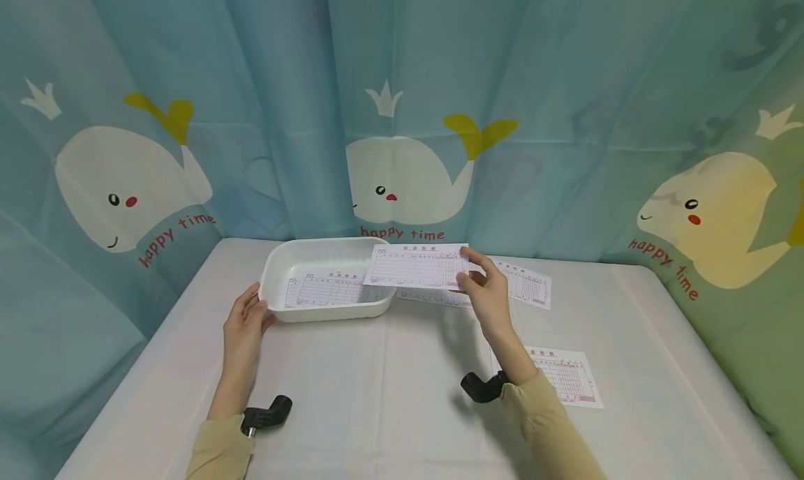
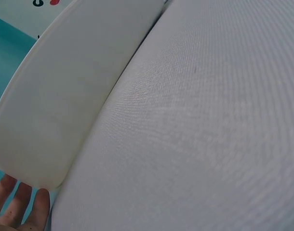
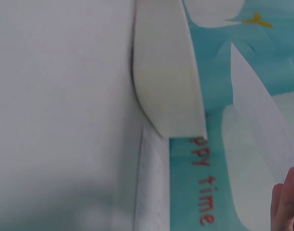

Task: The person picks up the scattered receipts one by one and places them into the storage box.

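Note:
My right hand [image 1: 488, 295] pinches a printed receipt slip [image 1: 414, 265] by its right edge, with the thumb in front. The slip hangs tilted over the right end of a white plastic basin [image 1: 333, 314]; in the right wrist view the slip [image 3: 260, 115] is apart from the basin [image 3: 168, 72]. Inside the basin lie overlapping receipt slips [image 1: 326, 290]. At the basin's left end, my left hand [image 1: 243, 323] touches the outer wall. Its fingertips [image 2: 40, 202] rest against the end of the basin [image 2: 65, 91] in the left wrist view.
More receipt slips lie on the white tablecloth [image 1: 352, 396]: one slip [image 1: 530, 285] behind my right hand, another [image 1: 436, 298] beside the basin, and a nearer slip [image 1: 568, 377] partly hidden by my right forearm. A curtain with whales [image 1: 408, 180] hangs behind the table.

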The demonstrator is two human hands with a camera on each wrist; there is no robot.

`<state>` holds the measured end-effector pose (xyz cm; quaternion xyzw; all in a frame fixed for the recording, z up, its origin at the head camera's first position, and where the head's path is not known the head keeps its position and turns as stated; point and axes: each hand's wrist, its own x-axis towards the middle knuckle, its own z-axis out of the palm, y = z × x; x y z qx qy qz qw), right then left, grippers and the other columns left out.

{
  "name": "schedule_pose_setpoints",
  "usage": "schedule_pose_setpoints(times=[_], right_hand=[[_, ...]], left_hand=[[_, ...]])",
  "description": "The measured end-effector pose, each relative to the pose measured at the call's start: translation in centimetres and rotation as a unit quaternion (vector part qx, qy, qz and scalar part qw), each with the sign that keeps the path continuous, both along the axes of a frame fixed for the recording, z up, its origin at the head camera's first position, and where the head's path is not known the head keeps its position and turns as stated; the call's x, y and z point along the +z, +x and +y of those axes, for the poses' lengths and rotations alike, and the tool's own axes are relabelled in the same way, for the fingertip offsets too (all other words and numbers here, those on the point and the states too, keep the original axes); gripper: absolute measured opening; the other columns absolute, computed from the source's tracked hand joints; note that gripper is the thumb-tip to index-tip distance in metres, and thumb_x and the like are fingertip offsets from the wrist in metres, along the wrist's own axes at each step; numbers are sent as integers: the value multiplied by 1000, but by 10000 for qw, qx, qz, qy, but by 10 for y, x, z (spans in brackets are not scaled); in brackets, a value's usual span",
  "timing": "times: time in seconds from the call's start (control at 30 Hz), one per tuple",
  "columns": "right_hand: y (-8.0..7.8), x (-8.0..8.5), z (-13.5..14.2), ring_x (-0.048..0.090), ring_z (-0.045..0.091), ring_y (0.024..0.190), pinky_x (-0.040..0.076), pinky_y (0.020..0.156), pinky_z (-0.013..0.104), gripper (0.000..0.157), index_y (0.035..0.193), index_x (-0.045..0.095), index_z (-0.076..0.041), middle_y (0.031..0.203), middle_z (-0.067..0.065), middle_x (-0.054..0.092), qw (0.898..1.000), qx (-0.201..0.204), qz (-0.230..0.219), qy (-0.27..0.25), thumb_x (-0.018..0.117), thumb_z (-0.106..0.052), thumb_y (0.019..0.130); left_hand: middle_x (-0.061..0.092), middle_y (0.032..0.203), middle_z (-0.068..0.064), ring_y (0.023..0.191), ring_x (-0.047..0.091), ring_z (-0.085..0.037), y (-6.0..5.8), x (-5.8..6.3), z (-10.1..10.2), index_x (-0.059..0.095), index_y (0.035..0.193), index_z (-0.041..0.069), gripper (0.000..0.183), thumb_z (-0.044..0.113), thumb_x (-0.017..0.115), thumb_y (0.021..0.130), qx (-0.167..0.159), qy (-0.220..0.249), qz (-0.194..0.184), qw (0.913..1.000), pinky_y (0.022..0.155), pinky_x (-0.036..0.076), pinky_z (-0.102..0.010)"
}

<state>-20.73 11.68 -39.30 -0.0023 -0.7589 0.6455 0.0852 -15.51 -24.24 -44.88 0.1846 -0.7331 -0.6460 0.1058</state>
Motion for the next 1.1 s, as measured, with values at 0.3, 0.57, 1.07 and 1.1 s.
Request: schedule_pose_setpoints(times=[0.3,0.57,1.07,1.1], right_hand=[[-7,-6,-37,59,23,100,53,67,11,45,133,56,-8,136,11,52,9995,290,28,144,55,4,90],[-12,-10,-66,59,25,98,55,68,14,45,131,57,-7,137,12,53,9981,527,207,258,58,4,88],[-19,-16,-106,61,28,96,52,65,17,45,131,56,-3,130,15,57,9897,904,538,968,60,3,87],[-19,-16,-108,61,28,96,52,66,18,45,131,56,-3,130,15,57,9885,941,562,1039,59,3,87]], left_hand=[[37,154,-1,138,42,-20,0,-1,0,29,151,23,49,31,38,104,-71,7,42,10000,106,46,-20],[39,153,-3,137,43,-21,0,0,0,30,151,23,48,29,38,104,-41,-18,44,10000,104,47,-19],[38,153,-4,137,43,-21,1,1,0,30,150,23,48,29,38,104,-35,-17,43,10000,99,48,-12],[38,153,-4,137,43,-21,0,0,0,30,150,23,48,29,38,104,-31,-4,37,10000,99,48,-12]])
